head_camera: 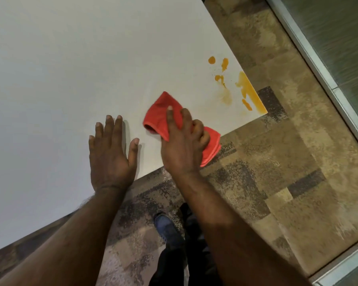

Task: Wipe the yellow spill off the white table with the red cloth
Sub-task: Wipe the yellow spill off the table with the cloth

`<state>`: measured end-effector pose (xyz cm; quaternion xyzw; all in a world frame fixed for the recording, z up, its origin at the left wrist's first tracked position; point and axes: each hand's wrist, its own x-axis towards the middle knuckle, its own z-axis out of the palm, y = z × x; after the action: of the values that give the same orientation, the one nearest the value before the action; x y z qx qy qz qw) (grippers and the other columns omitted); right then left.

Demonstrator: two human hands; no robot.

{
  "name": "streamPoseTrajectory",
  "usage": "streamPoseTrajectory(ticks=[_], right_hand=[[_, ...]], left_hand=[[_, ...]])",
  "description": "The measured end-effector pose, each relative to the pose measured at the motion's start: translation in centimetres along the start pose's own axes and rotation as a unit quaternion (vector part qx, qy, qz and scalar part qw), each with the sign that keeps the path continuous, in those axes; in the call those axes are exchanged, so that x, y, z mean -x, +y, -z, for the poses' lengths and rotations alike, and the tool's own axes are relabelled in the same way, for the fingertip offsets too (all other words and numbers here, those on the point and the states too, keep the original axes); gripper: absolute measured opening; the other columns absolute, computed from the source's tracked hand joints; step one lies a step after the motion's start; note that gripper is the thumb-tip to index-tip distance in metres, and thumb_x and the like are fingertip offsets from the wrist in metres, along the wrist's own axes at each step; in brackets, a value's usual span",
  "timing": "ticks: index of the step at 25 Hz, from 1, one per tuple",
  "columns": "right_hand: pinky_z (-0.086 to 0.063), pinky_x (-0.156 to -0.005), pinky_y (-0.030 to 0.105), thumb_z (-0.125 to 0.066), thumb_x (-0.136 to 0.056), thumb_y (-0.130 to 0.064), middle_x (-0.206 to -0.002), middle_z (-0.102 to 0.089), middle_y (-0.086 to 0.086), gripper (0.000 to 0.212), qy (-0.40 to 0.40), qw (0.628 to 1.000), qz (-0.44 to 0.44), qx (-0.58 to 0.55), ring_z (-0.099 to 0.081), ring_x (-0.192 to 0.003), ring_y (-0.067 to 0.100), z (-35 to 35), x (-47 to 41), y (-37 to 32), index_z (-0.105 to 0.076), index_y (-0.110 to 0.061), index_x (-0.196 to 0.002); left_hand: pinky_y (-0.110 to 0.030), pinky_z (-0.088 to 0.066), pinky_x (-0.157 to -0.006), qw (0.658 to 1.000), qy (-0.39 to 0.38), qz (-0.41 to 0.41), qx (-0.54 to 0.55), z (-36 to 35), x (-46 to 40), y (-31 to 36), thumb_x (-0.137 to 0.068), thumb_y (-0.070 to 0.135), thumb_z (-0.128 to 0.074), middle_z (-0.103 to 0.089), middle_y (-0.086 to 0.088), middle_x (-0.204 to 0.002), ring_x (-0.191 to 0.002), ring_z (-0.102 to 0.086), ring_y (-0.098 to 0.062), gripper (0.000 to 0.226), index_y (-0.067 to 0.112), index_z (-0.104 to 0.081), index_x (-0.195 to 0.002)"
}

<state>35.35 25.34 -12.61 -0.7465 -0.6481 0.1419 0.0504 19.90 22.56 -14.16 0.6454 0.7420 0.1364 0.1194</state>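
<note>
The white table (70, 69) fills the upper left of the head view. A yellow spill (248, 90) lies in blobs and streaks at its right corner, with a faint smear (225, 97) beside them. My right hand (184, 143) grips a bunched red cloth (159, 114) and presses it on the table near the front edge, left of the spill and apart from it. One end of the cloth hangs over the table edge. My left hand (111, 153) rests flat on the table, fingers spread, left of the cloth.
Below and right of the table is a brown patchwork floor (277, 162). My shoe (166, 228) and dark trouser leg show under the table edge. A metal door or window frame (318, 65) runs along the right.
</note>
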Motion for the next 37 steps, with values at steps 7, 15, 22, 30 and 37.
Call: streamPoseTrajectory(ticks=[7, 15, 22, 30, 37], right_hand=[[-0.030, -0.094, 0.044, -0.055, -0.089, -0.045, -0.156, -0.024, 0.007, 0.073, 0.071, 0.994, -0.073, 0.050, -0.036, -0.125, 0.032, 1.9, -5.6, 6.3, -0.019, -0.034, -0.151], [-0.026, -0.103, 0.049, -0.061, -0.086, -0.043, -0.158, -0.023, 0.007, 0.079, 0.072, 0.993, -0.094, -0.010, -0.031, -0.132, 0.033, 0.4, -0.8, 4.6, -0.018, -0.035, -0.151], [-0.027, -0.100, 0.049, -0.059, -0.085, -0.043, -0.155, -0.027, 0.007, 0.078, 0.063, 0.998, 0.030, 0.007, -0.032, -0.132, 0.031, -1.4, 0.6, 0.7, -0.021, -0.027, -0.151], [-0.023, -0.099, 0.045, -0.062, -0.084, -0.039, -0.155, -0.026, 0.004, 0.078, 0.127, 0.981, -0.140, -0.038, -0.029, -0.130, 0.027, -0.5, -1.0, 4.8, -0.022, -0.033, -0.151], [-0.026, -0.100, 0.046, -0.065, -0.078, -0.034, -0.152, -0.031, 0.002, 0.079, 0.113, 0.984, -0.065, -0.118, -0.028, -0.129, 0.026, -3.5, 5.3, 0.9, -0.028, -0.034, -0.149]], left_hand=[[-0.045, -0.009, -0.123, 1.000, 0.010, 0.003, 0.006, -0.2, 0.1, -0.2, -0.098, 0.054, -0.024, -0.020, -0.006, -0.163, -0.151, -0.013, -0.027, 0.066, 0.021, -0.020, -0.155], [-0.044, -0.009, -0.123, 1.000, 0.015, 0.005, 0.010, -0.2, 0.2, -0.1, -0.099, 0.051, -0.029, -0.020, -0.006, -0.163, -0.151, -0.013, -0.027, 0.064, 0.022, -0.021, -0.155], [-0.044, -0.008, -0.122, 1.000, 0.028, 0.000, 0.003, -0.4, 0.3, 0.0, -0.099, 0.050, -0.027, -0.019, -0.006, -0.164, -0.152, -0.012, -0.026, 0.062, 0.023, -0.020, -0.155], [-0.044, -0.006, -0.123, 0.999, 0.030, -0.010, 0.010, -0.4, 0.5, 0.1, -0.100, 0.047, -0.028, -0.019, -0.007, -0.164, -0.152, -0.012, -0.027, 0.062, 0.020, -0.021, -0.155], [-0.047, -0.009, -0.121, 0.998, 0.052, -0.021, -0.006, -0.9, 0.4, -0.2, -0.101, 0.045, -0.030, -0.028, -0.011, -0.160, -0.149, -0.018, -0.032, 0.059, 0.017, -0.026, -0.153]])
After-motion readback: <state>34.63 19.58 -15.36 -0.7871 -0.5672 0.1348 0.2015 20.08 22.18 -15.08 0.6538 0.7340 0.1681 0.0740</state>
